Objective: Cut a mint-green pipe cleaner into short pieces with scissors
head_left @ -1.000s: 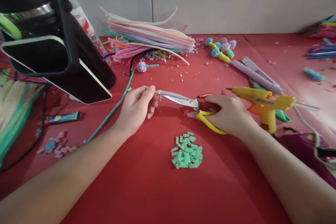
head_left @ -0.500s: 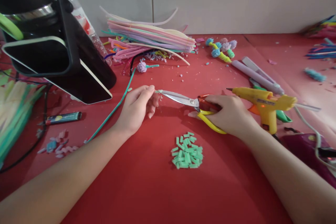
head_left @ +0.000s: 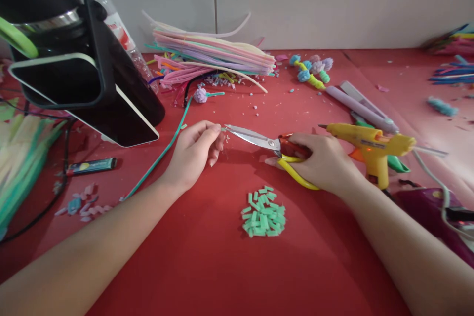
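My left hand [head_left: 194, 155] is closed in a pinch, thumb against forefinger, with a tiny green piece [head_left: 223, 129] just showing at the fingertips. Its kind is too small to make out. Right beside those fingertips are the tips of the scissors [head_left: 254, 138], their blades almost together. Wrapped around the red and yellow handles is my right hand [head_left: 326, 160]. Below and between both hands, a small heap of short green pipe cleaner pieces [head_left: 263, 215] lies on the red tabletop [head_left: 207, 256]. A long teal pipe cleaner [head_left: 159, 158] runs past the left wrist.
A yellow glue gun [head_left: 374, 145] and a lilac hair straightener [head_left: 359, 106] lie at the right. Bundled pipe cleaners [head_left: 215, 49] rest by the wall. On the left stand a black flask [head_left: 137, 79] and a plastic bottle [head_left: 118, 29], near a lighter-like tube [head_left: 92, 166].
The scissor tips and left fingertips have shifted very slightly, and less green shows between them. Both hands keep their grips; the whole view has moved a little.
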Tool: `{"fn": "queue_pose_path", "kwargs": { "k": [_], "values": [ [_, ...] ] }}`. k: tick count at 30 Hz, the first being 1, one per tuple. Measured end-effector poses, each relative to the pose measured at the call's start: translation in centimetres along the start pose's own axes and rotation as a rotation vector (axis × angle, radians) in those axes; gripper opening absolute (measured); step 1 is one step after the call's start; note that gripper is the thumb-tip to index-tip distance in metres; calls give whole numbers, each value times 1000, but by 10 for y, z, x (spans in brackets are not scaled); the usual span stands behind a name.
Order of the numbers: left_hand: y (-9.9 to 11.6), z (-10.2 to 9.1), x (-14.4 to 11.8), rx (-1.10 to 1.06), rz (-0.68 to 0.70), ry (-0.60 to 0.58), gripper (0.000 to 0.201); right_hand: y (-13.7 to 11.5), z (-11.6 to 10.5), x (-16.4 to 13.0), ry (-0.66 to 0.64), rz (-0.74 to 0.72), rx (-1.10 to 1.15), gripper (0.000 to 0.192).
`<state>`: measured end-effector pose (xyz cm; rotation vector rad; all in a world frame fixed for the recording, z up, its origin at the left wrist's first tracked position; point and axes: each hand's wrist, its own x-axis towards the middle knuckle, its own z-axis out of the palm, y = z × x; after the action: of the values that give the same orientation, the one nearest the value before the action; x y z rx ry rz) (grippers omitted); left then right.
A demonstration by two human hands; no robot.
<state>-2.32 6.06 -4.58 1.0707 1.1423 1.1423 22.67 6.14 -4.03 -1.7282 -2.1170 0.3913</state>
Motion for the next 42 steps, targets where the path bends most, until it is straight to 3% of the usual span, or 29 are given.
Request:
{"fn": "queue_pose_path", "kwargs": {
  "k": [42],
  "values": [
    [-3,-1,0,26,23,-14,24,3,1,1,-8,39,-10,71]
  ]
}}
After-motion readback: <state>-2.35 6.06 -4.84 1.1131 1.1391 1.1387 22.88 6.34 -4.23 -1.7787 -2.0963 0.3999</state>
